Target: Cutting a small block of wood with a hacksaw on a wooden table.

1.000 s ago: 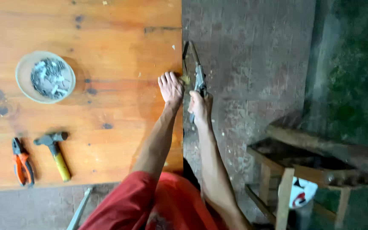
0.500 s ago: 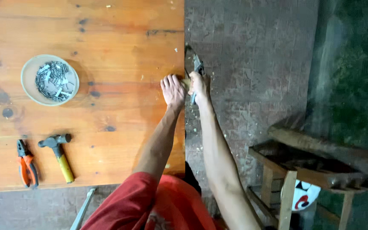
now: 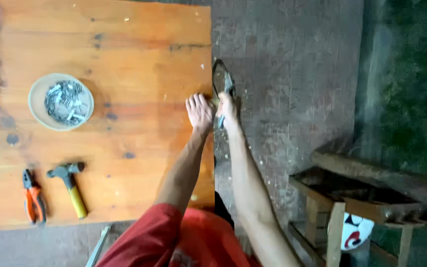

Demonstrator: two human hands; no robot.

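My left hand (image 3: 199, 111) lies flat, fingers spread a little, on the orange wooden tabletop (image 3: 124, 74) right at its right edge. Just past that edge my right hand (image 3: 227, 110) is closed round the handle of a dark metal hand tool (image 3: 222, 76), whose blade end points away from me alongside the table's side. The tool's exact kind is hard to make out. Pale chips lie on the floor around it.
A shallow bowl of metal nails (image 3: 61, 101) sits on the left of the table. A yellow-handled hammer (image 3: 70, 187) and orange-handled pliers (image 3: 33, 197) lie near the front left. A rough wooden frame (image 3: 366, 195) stands on the concrete floor (image 3: 292, 69) at right.
The view shifted a little, so both hands appear slightly higher and then lower again. They stay together at the table's right edge, the right hand still gripping the tool.
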